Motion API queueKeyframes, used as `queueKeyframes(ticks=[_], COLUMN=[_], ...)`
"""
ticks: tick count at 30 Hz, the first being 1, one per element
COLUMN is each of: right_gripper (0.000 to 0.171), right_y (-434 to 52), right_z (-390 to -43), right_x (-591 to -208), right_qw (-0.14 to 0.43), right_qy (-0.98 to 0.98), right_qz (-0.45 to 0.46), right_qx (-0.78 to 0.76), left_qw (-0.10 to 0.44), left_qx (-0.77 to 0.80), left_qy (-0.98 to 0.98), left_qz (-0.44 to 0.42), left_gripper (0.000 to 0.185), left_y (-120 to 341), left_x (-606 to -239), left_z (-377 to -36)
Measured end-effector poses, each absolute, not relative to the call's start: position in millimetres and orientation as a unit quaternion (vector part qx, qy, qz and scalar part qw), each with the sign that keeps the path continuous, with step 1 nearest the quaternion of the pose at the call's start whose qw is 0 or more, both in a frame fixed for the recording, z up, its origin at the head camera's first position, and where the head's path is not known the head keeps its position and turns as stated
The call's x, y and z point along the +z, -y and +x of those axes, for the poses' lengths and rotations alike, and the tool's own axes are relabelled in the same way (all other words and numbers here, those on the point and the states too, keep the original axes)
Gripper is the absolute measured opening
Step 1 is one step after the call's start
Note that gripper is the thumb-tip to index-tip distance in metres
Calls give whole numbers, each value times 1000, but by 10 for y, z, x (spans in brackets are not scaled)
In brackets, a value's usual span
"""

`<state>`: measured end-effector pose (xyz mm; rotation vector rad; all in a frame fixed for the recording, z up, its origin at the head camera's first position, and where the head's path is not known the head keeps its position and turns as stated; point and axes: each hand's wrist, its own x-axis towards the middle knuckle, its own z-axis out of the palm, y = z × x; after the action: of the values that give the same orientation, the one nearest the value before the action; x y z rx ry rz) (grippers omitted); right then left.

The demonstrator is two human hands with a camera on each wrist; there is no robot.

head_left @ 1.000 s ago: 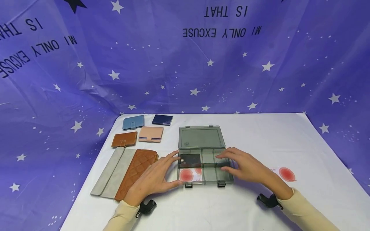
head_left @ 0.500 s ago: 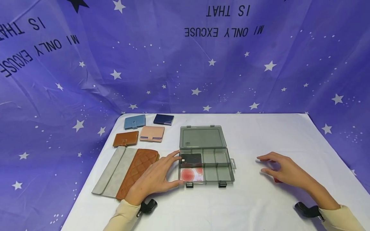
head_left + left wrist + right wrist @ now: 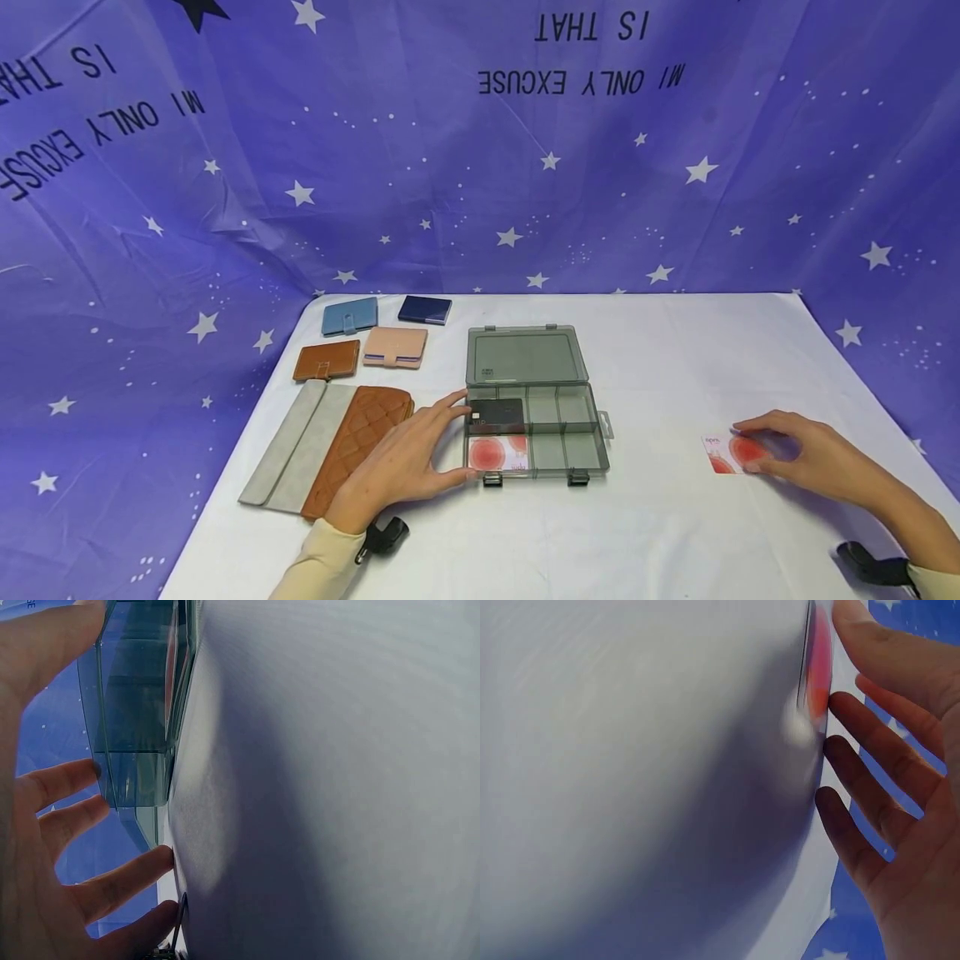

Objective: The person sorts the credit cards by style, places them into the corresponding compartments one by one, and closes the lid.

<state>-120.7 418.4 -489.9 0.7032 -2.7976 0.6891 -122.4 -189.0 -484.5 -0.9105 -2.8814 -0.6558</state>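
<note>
In the head view, a grey see-through compartment box (image 3: pixel 582 450) lies with its lid (image 3: pixel 527 357) folded back. A black card (image 3: pixel 497 414) with a chip sits in its back-left compartment, a white card with red circles (image 3: pixel 487 455) in the front-left one. My left hand (image 3: pixel 401 454) rests at the box's left side, fingers spread, thumb by the front corner; the left wrist view shows fingertips against the wall. At right, another red-and-white card (image 3: pixel 718 454) lies on the table. My right hand (image 3: pixel 813 458) is over its right end, index finger and thumb at its edges, other fingers loosely extended.
A grey and brown quilted pouch (image 3: pixel 326 450) lies left, partly behind my left hand. Beyond it are a brown card holder (image 3: pixel 327 361), a pink one (image 3: pixel 395 346), a blue one (image 3: pixel 350 317) and a navy one (image 3: pixel 424 310). A starry purple cloth (image 3: pixel 450 192) hangs behind the white table (image 3: pixel 660 533).
My right hand has moved from the box's right side out to the card on the right. The left hand stays at the box, and the box and its cards look unmoved.
</note>
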Motion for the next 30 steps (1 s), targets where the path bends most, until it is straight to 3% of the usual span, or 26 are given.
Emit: queueKeyframes(ticks=[12,22,26,30], right_gripper=[61,63,53,38], right_y=[-4284,-4231,-4167,-4013], right_z=[-1210,-1200,-1196,-1193], right_x=[-4956,-4914,-4877,-4821], right_qw=[60,105,118,92], right_qy=[935,939,935,931], right_qz=[244,240,238,219], right_qx=[249,224,233,277], left_qw=[15,19,19,18], left_qx=[-215,-215,-215,-213], left_qy=[933,932,932,933], left_qz=[-287,-291,-290,-290], left_gripper=[93,92,92,93], left_y=[1894,1891,1884,1880], left_x=[-4862,-4849,-4838,-4829], left_z=[-1213,-1216,-1219,-1218])
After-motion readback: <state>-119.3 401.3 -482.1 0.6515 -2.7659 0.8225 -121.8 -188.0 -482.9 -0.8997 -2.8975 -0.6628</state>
